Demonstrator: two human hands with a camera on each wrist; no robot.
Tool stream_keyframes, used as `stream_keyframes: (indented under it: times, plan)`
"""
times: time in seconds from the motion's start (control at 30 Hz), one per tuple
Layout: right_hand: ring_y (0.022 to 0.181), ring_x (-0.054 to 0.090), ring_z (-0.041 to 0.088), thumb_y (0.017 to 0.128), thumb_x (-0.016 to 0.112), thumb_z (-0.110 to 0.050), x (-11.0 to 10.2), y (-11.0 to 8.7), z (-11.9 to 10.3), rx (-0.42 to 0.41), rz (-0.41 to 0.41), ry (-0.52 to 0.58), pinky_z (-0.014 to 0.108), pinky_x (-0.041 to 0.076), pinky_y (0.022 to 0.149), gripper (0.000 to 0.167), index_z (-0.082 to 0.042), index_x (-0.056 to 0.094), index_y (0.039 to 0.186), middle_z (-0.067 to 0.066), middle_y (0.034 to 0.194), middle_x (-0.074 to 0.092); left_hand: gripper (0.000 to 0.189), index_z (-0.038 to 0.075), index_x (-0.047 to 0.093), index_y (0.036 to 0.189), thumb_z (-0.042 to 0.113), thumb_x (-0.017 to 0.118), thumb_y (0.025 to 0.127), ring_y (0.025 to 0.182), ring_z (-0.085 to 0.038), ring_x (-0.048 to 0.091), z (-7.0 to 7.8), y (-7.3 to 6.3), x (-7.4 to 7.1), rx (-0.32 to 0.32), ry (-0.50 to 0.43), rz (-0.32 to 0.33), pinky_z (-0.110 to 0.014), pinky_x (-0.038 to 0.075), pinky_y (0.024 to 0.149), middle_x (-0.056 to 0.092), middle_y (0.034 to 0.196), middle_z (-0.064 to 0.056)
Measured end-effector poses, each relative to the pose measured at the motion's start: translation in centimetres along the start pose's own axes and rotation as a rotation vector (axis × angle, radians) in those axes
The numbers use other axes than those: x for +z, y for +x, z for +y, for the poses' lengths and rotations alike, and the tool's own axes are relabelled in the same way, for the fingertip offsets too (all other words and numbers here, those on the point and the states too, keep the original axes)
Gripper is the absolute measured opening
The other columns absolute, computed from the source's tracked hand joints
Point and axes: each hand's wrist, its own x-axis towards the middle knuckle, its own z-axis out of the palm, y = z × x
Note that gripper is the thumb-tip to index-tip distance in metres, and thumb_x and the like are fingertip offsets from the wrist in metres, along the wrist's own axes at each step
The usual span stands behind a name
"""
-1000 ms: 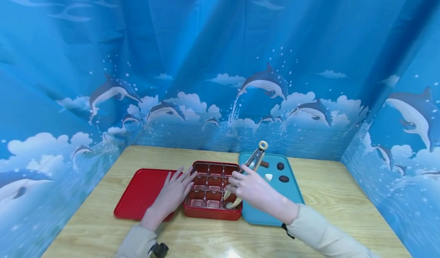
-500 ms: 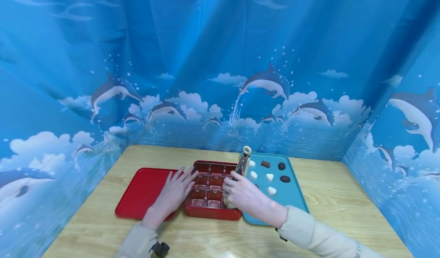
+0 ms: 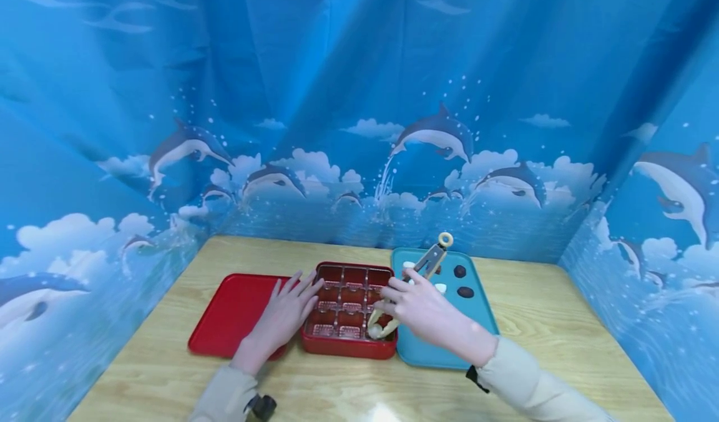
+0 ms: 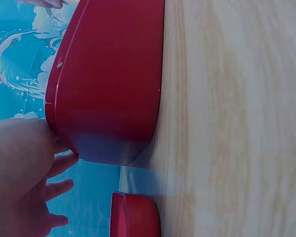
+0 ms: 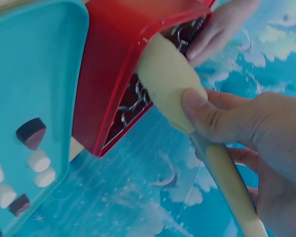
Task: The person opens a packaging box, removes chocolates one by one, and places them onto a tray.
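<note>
My right hand [image 3: 424,309] grips a pair of tongs [image 3: 431,260] with cream tips and a metal neck. Their tips reach down into the front-right compartment of a red box [image 3: 348,348], at a whitish piece [image 3: 374,331]; whether they pinch it I cannot tell. In the right wrist view, thumb and fingers hold the tongs [image 5: 170,81] low, near the cream tips. My left hand [image 3: 283,316] has its fingers spread and rests against the box's left rim. The left wrist view has this hand [image 4: 24,173] beside the box wall [image 4: 108,74].
A red lid [image 3: 230,316] lies left of the box, partly under my left forearm. Right of the box is a blue tray [image 3: 477,319] with dark chocolates [image 3: 465,292] and white pieces [image 5: 39,161]. A dolphin-print curtain [image 3: 359,97] stands behind the wooden table [image 3: 533,303].
The tongs first swung left and more upright with my right hand, then tilted back to the right, showing the whitish piece again. My left hand stays in place.
</note>
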Motion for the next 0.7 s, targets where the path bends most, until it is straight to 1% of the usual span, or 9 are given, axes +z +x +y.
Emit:
stream_keyframes:
  times: [0.07, 0.17, 0.27, 0.5, 0.7]
  plan:
    - [0.105, 0.059, 0.015, 0.077, 0.089, -0.021, 0.1, -0.6, 0.5, 0.019, 0.013, 0.045, 0.044, 0.045, 0.096, 0.046, -0.03, 0.075, 0.121, -0.009, 0.114, 0.07, 0.05, 0.017, 0.05, 0.151, 0.03, 0.058, 0.104, 0.148, -0.04, 0.031, 0.0, 0.0, 0.0, -0.004, 0.004, -0.002, -0.069, 0.023, 0.116, 0.043, 0.158, -0.012]
    - [0.105, 0.058, 0.016, 0.075, 0.09, -0.026, 0.3, -1.5, 1.0, 0.053, 0.031, 0.106, 0.044, 0.045, 0.092, 0.054, -0.029, 0.072, 0.126, -0.008, 0.114, 0.069, 0.051, 0.018, 0.049, 0.152, 0.032, 0.058, 0.103, 0.148, -0.041, 0.031, 0.0, 0.1, -0.1, -0.008, 0.006, -0.01, -0.069, 0.023, 0.116, 0.043, 0.158, -0.012]
    - [0.106, 0.059, 0.017, 0.077, 0.088, -0.03, 1.0, -2.3, 1.2, 0.097, 0.071, 0.161, 0.045, 0.046, 0.088, 0.054, -0.028, 0.071, 0.128, -0.007, 0.114, 0.069, 0.052, 0.018, 0.048, 0.153, 0.032, 0.057, 0.104, 0.149, -0.041, 0.03, 0.0, 0.1, -0.1, -0.015, 0.009, -0.019, -0.069, 0.022, 0.116, 0.042, 0.159, -0.012]
    - [0.11, 0.06, 0.018, 0.08, 0.086, -0.027, 3.3, -4.2, 0.8, 0.212, 0.201, 0.307, 0.046, 0.045, 0.087, 0.053, -0.025, 0.07, 0.13, -0.007, 0.117, 0.069, 0.051, 0.019, 0.048, 0.153, 0.032, 0.056, 0.104, 0.15, -0.04, 0.028, 0.0, 0.1, -0.1, -0.016, -0.005, -0.023, -0.069, 0.021, 0.116, 0.041, 0.16, -0.011]
    - [0.111, 0.06, 0.019, 0.078, 0.084, -0.031, 4.4, -5.3, 0.6, 0.302, 0.267, 0.36, 0.046, 0.045, 0.089, 0.056, -0.024, 0.07, 0.131, -0.006, 0.119, 0.069, 0.051, 0.019, 0.049, 0.152, 0.032, 0.057, 0.104, 0.149, -0.04, 0.029, 0.1, 0.2, -0.2, -0.014, -0.009, -0.017, -0.07, 0.022, 0.116, 0.041, 0.16, -0.011]
